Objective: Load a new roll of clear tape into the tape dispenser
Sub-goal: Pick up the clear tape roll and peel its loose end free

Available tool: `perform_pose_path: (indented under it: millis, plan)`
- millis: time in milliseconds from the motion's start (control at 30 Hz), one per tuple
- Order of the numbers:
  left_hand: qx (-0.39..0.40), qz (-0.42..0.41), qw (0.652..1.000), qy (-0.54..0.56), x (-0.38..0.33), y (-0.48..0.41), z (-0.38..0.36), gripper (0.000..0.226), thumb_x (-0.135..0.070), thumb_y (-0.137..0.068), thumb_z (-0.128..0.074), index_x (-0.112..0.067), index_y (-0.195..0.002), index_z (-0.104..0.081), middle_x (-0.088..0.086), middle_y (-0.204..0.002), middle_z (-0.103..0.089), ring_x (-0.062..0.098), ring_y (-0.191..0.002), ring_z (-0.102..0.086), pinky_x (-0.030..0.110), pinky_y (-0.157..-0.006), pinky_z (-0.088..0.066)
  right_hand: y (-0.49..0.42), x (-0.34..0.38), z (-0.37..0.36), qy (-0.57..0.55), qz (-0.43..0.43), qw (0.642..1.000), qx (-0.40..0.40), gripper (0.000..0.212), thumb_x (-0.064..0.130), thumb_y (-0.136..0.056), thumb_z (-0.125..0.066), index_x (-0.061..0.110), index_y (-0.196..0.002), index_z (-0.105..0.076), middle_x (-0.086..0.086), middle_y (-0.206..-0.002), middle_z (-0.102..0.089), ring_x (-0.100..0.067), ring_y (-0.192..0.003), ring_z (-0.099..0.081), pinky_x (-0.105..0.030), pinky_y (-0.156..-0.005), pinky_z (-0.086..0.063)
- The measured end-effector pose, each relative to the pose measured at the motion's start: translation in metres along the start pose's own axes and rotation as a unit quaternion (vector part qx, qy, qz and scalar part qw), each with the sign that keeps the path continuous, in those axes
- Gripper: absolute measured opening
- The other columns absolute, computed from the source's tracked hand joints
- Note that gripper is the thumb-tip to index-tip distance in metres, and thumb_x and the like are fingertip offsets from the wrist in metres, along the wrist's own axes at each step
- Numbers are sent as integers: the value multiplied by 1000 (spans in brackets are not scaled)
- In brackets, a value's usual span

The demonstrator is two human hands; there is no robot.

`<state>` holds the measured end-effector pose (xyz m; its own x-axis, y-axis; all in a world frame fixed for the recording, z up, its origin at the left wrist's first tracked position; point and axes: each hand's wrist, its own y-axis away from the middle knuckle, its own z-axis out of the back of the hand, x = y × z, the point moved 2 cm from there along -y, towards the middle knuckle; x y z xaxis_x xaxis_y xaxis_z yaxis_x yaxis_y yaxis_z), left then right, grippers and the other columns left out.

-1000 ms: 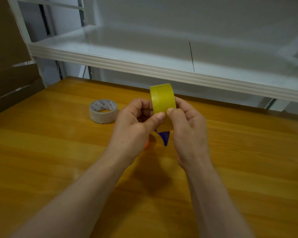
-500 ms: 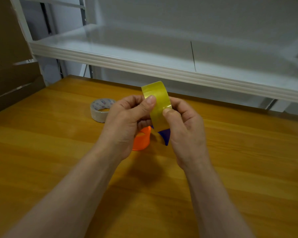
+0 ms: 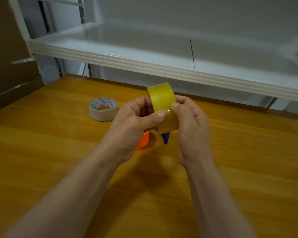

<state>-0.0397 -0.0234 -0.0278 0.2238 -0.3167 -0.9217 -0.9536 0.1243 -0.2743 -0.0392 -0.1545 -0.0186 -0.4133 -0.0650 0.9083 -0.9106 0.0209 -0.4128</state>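
Observation:
Both hands hold a yellowish clear tape roll (image 3: 162,98) upright above the wooden table (image 3: 41,152). My left hand (image 3: 134,122) grips its left side, thumb pressed on the outer band. From the right, my right hand (image 3: 191,127) pinches the roll with thumb tip on the band. Under the hands on the table lies the tape dispenser, of which only an orange part (image 3: 143,140) and a blue part (image 3: 166,137) show; the rest is hidden.
A nearly spent tape roll with a printed cardboard core (image 3: 103,109) lies flat on the table left of my hands. A white shelf (image 3: 144,64) overhangs the table's far edge. Brown cardboard (image 3: 9,69) stands at the left.
The roll has been turned in my hands and both thumbs have shifted on its outer band. The view has moved slightly; the dispenser and the spent roll stay in place.

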Motion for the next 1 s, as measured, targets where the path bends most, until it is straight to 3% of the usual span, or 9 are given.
perform_pose_path:
  millis: [200, 367, 500, 567, 700, 833, 1000]
  plan:
    - [-4, 33, 999, 41, 1, -2, 4, 35, -12, -81, -68, -3, -115, -67, 13, -102, -70, 22, -87, -69, 25, -69, -58, 0, 2, 1, 11, 9, 1000, 2, 25, 19, -90, -49, 15, -93, -74, 2, -80, -70, -6, -70, -62, -21, -55, -50]
    - [-4, 13, 1000, 13, 2, 0, 0, 37, -11, -82, -68, -3, -118, -65, 26, -110, -67, 29, -98, -68, 36, -84, -58, 1, 3, -1, 6, 5, 1000, -24, 20, 22, -90, -52, 17, -87, -72, 2, -77, -68, -10, -69, -61, -26, -55, -50]
    - [-2, -21, 999, -47, 3, 4, -7, 26, -1, -87, -69, -8, -113, -66, 8, -100, -73, 19, -95, -70, 28, -83, -59, 0, 0, -1, 8, -2, 999, -50, 23, 22, -89, -52, 7, -84, -69, -11, -75, -60, -23, -68, -50, -40, -59, -42]
    - [-9, -30, 997, -64, 4, 4, -8, 24, 2, -89, -66, -11, -109, -66, 1, -95, -74, 14, -91, -71, 26, -80, -58, 0, 0, -1, 12, -10, 999, -50, 23, 22, -86, -50, 7, -83, -68, -10, -73, -59, -21, -67, -50, -39, -57, -42]
    - [-34, -30, 998, -44, 5, 4, -9, 29, -9, -81, -70, -10, -109, -67, 7, -97, -73, 20, -92, -70, 29, -82, -59, 2, 1, -4, 25, -7, 999, -43, 20, 21, -84, -49, 19, -80, -69, 4, -70, -63, -12, -66, -54, -29, -55, -45]
    - [-35, -19, 999, -34, 5, 4, -8, 33, -12, -79, -70, -10, -111, -67, 11, -101, -74, 25, -97, -70, 35, -87, -58, 2, 1, -5, 26, -5, 999, -43, 19, 23, -84, -50, 22, -80, -69, 5, -71, -63, -12, -67, -55, -29, -56, -46]
    - [-36, -44, 996, -72, 5, 7, -12, 25, 2, -90, -67, -7, -114, -65, 12, -103, -73, 22, -96, -71, 27, -81, -58, 3, -1, -5, 2, 1, 999, -53, 20, 23, -88, -51, 14, -83, -68, -5, -75, -61, -17, -69, -54, -29, -58, -46]
